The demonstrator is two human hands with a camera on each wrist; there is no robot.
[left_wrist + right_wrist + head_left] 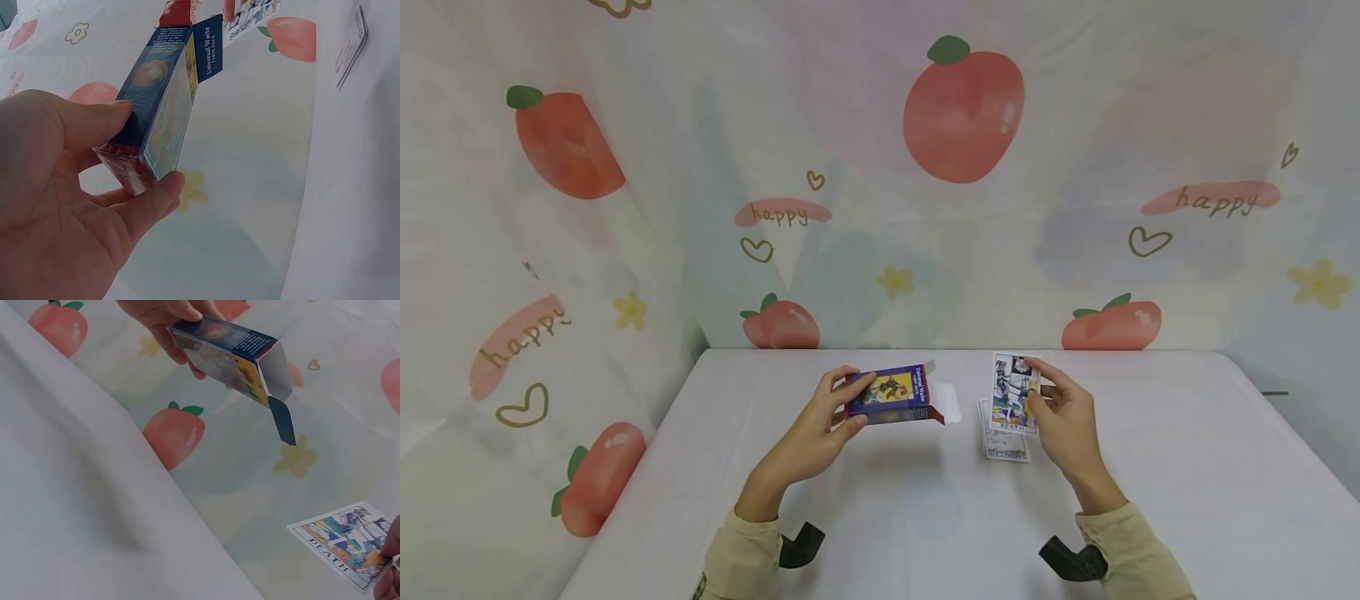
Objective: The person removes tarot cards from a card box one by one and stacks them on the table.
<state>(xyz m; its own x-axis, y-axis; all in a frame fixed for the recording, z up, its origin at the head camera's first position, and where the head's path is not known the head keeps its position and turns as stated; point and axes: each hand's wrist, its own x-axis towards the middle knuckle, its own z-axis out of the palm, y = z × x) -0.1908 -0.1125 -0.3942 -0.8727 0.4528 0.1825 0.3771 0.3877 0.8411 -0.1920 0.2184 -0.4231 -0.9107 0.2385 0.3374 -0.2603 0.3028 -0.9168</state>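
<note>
My left hand grips a blue tarot deck box above the table, thumb on one side and fingers on the other. The box's end flaps stand open toward the right, and its white inside shows at the mouth in the right wrist view. Between thumb and fingers, my right hand pinches a tarot card printed "DEATH". That card is held face up over a small stack of cards and partly hides it. The stack lies on the table, also visible at the right of the left wrist view.
A white cloth covers the table. Behind and to the left hangs a pale curtain printed with peaches, hearts and "happy". Black curved mounts stick out from both sleeves.
</note>
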